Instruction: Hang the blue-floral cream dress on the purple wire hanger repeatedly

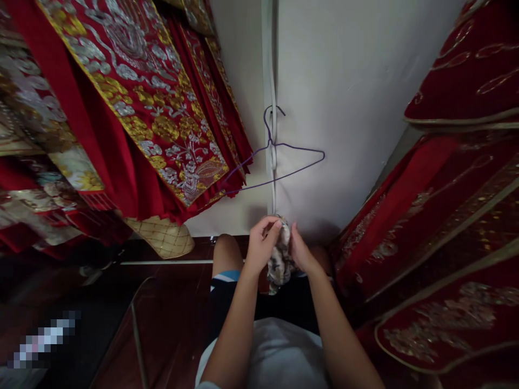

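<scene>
- Above your lap (pixel 279 309), forearms converge; your left hand (pixel 265 240) pinches the patterned cloth (pixel 278 265) at its top.
- Your right hand (pixel 300 249) flanks it, finger grip unclear.
- Lengthwise, the patterned cloth hangs downward.

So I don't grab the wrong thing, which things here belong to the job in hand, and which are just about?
In the job:
- patterned cloth, pinched in left hand, right hand beside it

Apparently just about:
- purple hanger
- red embroidered cloths, left
- red cloths, right
</scene>
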Available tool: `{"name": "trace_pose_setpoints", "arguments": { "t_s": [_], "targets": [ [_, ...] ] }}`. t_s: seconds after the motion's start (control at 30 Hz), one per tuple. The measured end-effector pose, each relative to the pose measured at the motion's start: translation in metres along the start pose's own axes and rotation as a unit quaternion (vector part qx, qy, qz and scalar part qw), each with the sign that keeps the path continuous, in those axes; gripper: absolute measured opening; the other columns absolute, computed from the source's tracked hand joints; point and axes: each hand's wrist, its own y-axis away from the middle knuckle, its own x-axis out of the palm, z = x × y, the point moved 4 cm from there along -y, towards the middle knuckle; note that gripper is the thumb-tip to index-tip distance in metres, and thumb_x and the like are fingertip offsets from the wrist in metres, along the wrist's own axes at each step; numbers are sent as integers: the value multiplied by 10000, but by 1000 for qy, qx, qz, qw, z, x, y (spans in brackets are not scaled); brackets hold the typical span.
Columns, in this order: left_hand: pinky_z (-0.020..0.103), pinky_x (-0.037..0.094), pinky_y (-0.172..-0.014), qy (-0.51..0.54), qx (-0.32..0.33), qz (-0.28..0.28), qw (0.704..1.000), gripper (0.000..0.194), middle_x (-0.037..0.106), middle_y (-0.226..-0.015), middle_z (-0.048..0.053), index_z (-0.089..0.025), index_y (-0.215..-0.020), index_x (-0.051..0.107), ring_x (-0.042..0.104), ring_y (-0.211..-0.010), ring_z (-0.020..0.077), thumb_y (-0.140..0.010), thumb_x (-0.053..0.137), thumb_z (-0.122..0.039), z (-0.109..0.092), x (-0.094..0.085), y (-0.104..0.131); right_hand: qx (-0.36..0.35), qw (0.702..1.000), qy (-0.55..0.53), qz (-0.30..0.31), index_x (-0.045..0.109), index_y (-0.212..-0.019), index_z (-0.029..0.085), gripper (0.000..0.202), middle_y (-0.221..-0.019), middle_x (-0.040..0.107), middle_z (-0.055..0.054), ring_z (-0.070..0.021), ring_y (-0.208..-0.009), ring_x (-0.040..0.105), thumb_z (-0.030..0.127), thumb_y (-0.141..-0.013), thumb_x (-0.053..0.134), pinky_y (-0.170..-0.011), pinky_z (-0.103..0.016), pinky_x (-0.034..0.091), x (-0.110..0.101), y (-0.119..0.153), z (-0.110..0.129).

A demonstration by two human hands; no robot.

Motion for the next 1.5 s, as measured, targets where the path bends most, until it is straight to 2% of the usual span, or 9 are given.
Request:
{"name": "trace_pose_setpoints", "arguments": {
  "t_s": [0.1,0.2,0.4,0.6,0.77,0.9,1.13,1.37,1.5],
  "targets": [
    [271,470,-837,-38,13,-33,999,268,631,-894,49,-175,-889,669,592,-888,176,-882,637,-441,7,-13,-2,85,982,0,167,706,-897,197,588,-732,680,-34,-211,-775,636,749,-698,663,-690,-301,482,25,14,8],
    [274,486,-837,-18,-50,14,998,333,646,-974,48,-210,-1046,646,602,-928,179,-896,600,-503,21,-28,5,110,966,55,229,702,-909,161,493,-772,690,-18,-168,-704,615,496,-589,869,-680,-279,484,28,22,33],
    [304,494,-752,-240,-107,245,933,441,690,-781,51,-150,-884,717,645,-824,236,-856,598,-573,50,-61,29,-5,978,175,110,661,-744,174,304,-672,635,1,-139,-594,541,387,-593,816,-544,-249,429,0,-19,109],
    [297,449,-700,-542,6,215,812,428,674,-722,72,-165,-780,663,630,-708,211,-954,463,-501,24,-125,6,-217,914,343,4,624,-652,164,229,-622,593,10,-149,-614,517,387,-663,675,-599,-264,409,-13,-110,136],
    [418,444,-932,-624,75,202,751,423,728,-863,113,-166,-770,681,672,-885,271,-989,412,-407,-15,-138,-20,-287,882,372,-41,671,-814,165,342,-785,681,-57,-201,-739,579,486,-785,559,-713,-309,456,-17,-150,115],
    [446,441,-987,-608,103,172,768,330,727,-1096,133,-172,-876,718,664,-1025,294,-949,480,-388,-28,-141,-40,-228,887,400,-39,595,-644,182,461,-608,556,-14,-175,-623,505,614,-784,520,-602,-285,404,-34,-146,112],
    [294,492,-740,-494,65,142,856,380,730,-831,81,-168,-868,722,655,-777,214,-928,466,-442,-35,-139,-75,-182,880,431,-78,507,-556,190,488,-512,401,27,-131,-547,395,649,-717,545,-502,-256,274,-58,-111,141],
    [288,455,-648,-488,0,191,851,387,645,-645,42,-174,-723,670,586,-630,186,-911,473,-451,-19,-132,-92,-208,869,437,-101,443,-519,205,471,-508,364,23,-126,-540,367,627,-715,520,-500,-259,256,-56,-90,149],
    [300,471,-703,-478,48,198,854,325,618,-701,44,-193,-746,616,582,-686,189,-921,456,-416,-24,-133,-92,-199,876,431,-90,473,-521,203,471,-512,382,19,-134,-542,393,632,-709,511,-510,-263,280,-56,-90,142]
  ]
}}
